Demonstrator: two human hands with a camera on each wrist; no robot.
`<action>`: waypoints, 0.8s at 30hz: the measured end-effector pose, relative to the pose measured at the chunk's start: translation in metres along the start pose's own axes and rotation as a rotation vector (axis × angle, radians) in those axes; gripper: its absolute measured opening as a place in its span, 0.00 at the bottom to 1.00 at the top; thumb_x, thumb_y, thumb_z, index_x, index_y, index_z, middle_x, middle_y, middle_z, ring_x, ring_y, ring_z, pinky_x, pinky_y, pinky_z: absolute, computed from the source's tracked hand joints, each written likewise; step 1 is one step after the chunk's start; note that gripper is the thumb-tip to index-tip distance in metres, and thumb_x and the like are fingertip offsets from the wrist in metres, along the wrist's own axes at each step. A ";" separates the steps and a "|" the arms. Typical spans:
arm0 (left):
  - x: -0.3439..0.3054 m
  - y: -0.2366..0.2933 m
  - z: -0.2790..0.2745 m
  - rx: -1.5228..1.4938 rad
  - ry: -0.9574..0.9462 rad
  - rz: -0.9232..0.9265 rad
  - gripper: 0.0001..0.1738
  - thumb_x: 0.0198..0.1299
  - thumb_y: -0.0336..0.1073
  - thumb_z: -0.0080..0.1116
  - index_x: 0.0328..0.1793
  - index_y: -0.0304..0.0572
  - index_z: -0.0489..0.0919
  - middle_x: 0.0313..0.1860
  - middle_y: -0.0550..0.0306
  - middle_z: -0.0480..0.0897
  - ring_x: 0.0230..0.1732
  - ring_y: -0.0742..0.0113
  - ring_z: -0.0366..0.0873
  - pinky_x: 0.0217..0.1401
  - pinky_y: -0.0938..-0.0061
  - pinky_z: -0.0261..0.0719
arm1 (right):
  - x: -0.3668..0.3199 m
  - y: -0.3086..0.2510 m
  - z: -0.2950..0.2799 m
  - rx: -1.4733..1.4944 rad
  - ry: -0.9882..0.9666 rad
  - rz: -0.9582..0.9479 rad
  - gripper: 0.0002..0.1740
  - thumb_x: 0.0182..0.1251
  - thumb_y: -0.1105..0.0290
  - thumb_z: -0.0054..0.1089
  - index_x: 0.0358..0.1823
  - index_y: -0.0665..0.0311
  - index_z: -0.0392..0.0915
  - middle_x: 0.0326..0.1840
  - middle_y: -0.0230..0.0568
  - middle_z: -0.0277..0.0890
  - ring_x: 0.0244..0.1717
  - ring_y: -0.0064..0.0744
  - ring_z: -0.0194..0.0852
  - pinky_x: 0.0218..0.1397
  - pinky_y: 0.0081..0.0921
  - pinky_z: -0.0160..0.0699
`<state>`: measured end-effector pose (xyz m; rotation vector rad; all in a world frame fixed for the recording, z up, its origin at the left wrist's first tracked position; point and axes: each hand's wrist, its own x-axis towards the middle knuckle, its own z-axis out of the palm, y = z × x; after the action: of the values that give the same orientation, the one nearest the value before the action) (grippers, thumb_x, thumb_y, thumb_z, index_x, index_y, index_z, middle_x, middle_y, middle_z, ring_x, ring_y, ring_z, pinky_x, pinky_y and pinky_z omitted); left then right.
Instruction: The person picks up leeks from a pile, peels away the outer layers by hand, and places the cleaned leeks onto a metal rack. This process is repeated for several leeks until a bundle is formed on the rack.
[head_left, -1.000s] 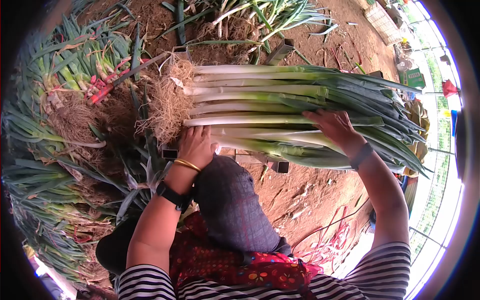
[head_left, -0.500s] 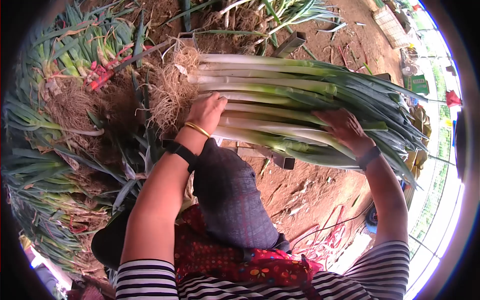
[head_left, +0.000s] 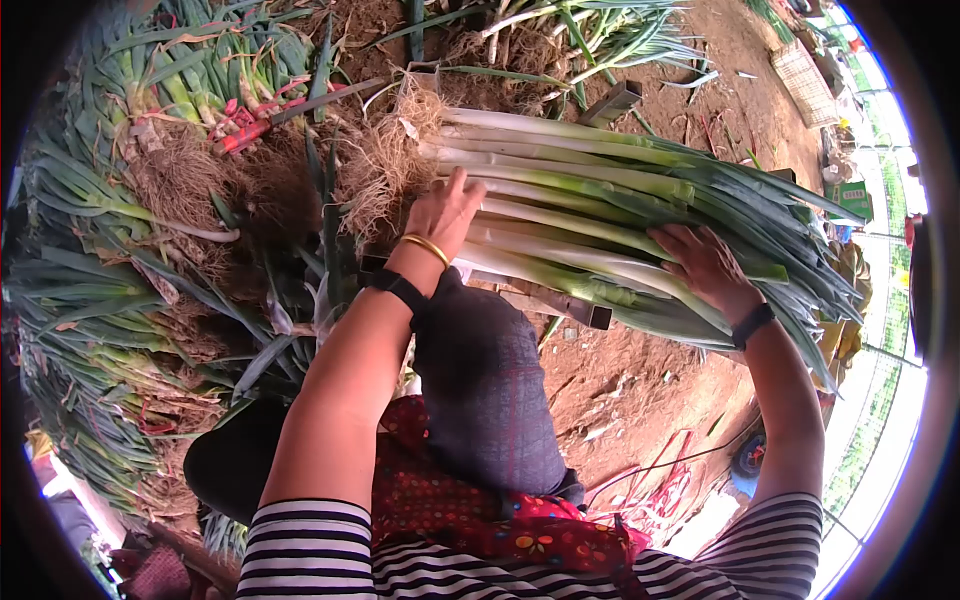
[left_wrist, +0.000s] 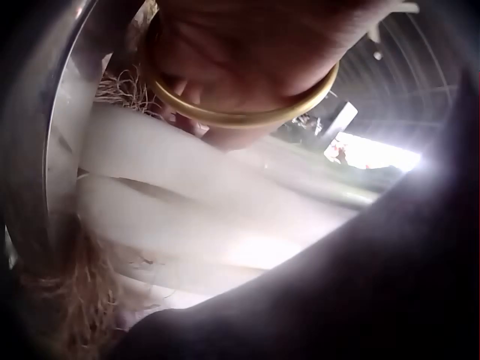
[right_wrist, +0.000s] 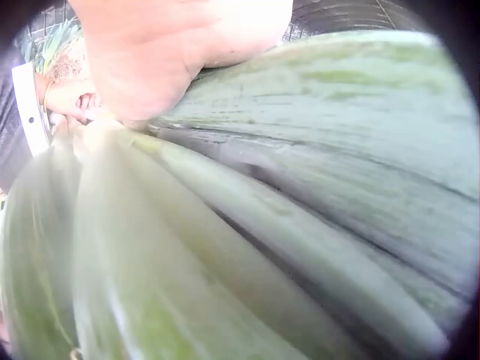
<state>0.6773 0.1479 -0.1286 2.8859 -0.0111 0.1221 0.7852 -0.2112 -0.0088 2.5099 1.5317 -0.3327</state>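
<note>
A row of large green onions [head_left: 560,180] lies side by side on a low metal frame [head_left: 590,314], white stalks and roots [head_left: 395,150] to the left, green leaves to the right. My left hand [head_left: 440,220] is on the white stalks just right of the roots, bent fingers gripping a stalk. The left wrist view shows white stalks [left_wrist: 172,195] beneath the hand, its fingertips partly hidden. My right hand [head_left: 708,265] rests on the stalks where white turns to green, fingers stretched out. Broad leaves [right_wrist: 337,142] fan out beneath it in the right wrist view.
Heaps of green onions [head_left: 110,330] with roots cover the left side. A red-handled knife [head_left: 245,135] lies on them. More green onions [head_left: 620,40] are on the soil beyond the frame. A wicker basket [head_left: 805,85] stands far right; loose straps [head_left: 660,490] lie near the right arm.
My left hand has moved from the row's near side onto the stalks, its fingers now bent. The right hand stays on the leaf end. The row looks slightly turned, and the view has shifted.
</note>
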 end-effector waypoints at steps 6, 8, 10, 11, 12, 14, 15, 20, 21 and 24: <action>0.005 -0.003 -0.009 0.083 -0.115 -0.167 0.13 0.59 0.28 0.44 0.50 0.41 0.69 0.46 0.46 0.76 0.38 0.53 0.82 0.38 0.64 0.82 | -0.006 0.013 0.004 -0.080 0.092 -0.081 0.34 0.51 0.66 0.63 0.63 0.51 0.66 0.48 0.35 0.69 0.47 0.36 0.68 0.54 0.34 0.64; 0.013 -0.006 -0.007 0.106 -0.152 -0.159 0.12 0.59 0.28 0.43 0.50 0.41 0.70 0.45 0.46 0.77 0.39 0.52 0.82 0.39 0.63 0.82 | 0.002 0.028 0.016 -0.101 0.075 -0.091 0.34 0.50 0.67 0.63 0.63 0.51 0.66 0.47 0.35 0.69 0.47 0.36 0.68 0.54 0.34 0.64; 0.022 -0.005 -0.002 0.133 -0.160 -0.153 0.12 0.60 0.29 0.42 0.48 0.42 0.72 0.43 0.46 0.78 0.40 0.50 0.81 0.40 0.62 0.81 | 0.005 0.033 0.021 -0.135 0.060 -0.099 0.35 0.49 0.67 0.64 0.63 0.50 0.66 0.47 0.35 0.69 0.47 0.36 0.68 0.54 0.34 0.64; 0.023 -0.004 -0.001 0.127 -0.153 -0.148 0.12 0.60 0.29 0.42 0.48 0.42 0.72 0.43 0.46 0.78 0.40 0.50 0.81 0.40 0.62 0.81 | 0.005 0.033 0.022 -0.153 0.061 -0.101 0.35 0.50 0.67 0.63 0.63 0.50 0.66 0.47 0.35 0.69 0.47 0.36 0.67 0.53 0.34 0.64; 0.021 -0.006 0.000 0.114 -0.147 -0.156 0.12 0.59 0.29 0.43 0.49 0.41 0.73 0.43 0.46 0.79 0.39 0.52 0.82 0.39 0.64 0.82 | 0.004 0.032 0.021 -0.173 0.062 -0.105 0.34 0.50 0.67 0.63 0.63 0.50 0.66 0.46 0.35 0.69 0.47 0.37 0.67 0.53 0.34 0.64; 0.017 -0.012 0.001 0.098 -0.129 -0.184 0.12 0.59 0.29 0.44 0.48 0.42 0.74 0.44 0.46 0.79 0.38 0.53 0.82 0.38 0.64 0.82 | 0.002 0.031 0.023 -0.141 0.092 -0.100 0.34 0.50 0.66 0.63 0.64 0.49 0.66 0.46 0.35 0.69 0.47 0.37 0.67 0.53 0.34 0.64; 0.015 -0.014 0.001 0.094 -0.123 -0.183 0.12 0.59 0.29 0.44 0.48 0.42 0.74 0.44 0.46 0.79 0.38 0.53 0.82 0.38 0.64 0.82 | 0.000 0.028 0.021 -0.097 0.121 -0.098 0.34 0.51 0.66 0.63 0.64 0.49 0.66 0.46 0.35 0.69 0.47 0.37 0.67 0.54 0.34 0.64; 0.012 -0.017 0.000 0.035 -0.183 -0.245 0.11 0.61 0.31 0.40 0.47 0.40 0.72 0.43 0.44 0.78 0.41 0.46 0.80 0.42 0.58 0.79 | -0.039 0.039 0.015 -0.186 0.063 -0.071 0.35 0.50 0.64 0.63 0.64 0.47 0.66 0.51 0.34 0.70 0.51 0.36 0.67 0.57 0.34 0.63; 0.012 -0.018 0.001 0.041 -0.196 -0.248 0.11 0.61 0.31 0.40 0.47 0.40 0.72 0.43 0.44 0.78 0.41 0.46 0.80 0.42 0.58 0.79 | -0.048 0.047 0.008 -0.220 0.053 -0.044 0.35 0.50 0.64 0.63 0.64 0.46 0.66 0.52 0.33 0.70 0.52 0.35 0.66 0.58 0.34 0.63; 0.015 -0.017 0.002 0.109 -0.184 -0.199 0.11 0.60 0.29 0.43 0.46 0.41 0.74 0.42 0.45 0.79 0.40 0.50 0.82 0.40 0.62 0.82 | -0.051 0.058 0.012 -0.291 0.063 0.003 0.35 0.49 0.64 0.63 0.63 0.43 0.66 0.53 0.31 0.70 0.53 0.35 0.66 0.58 0.35 0.63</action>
<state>0.6931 0.1636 -0.1332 2.9752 0.2559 -0.1852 0.8134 -0.2840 -0.0034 2.3151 1.4771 -0.0259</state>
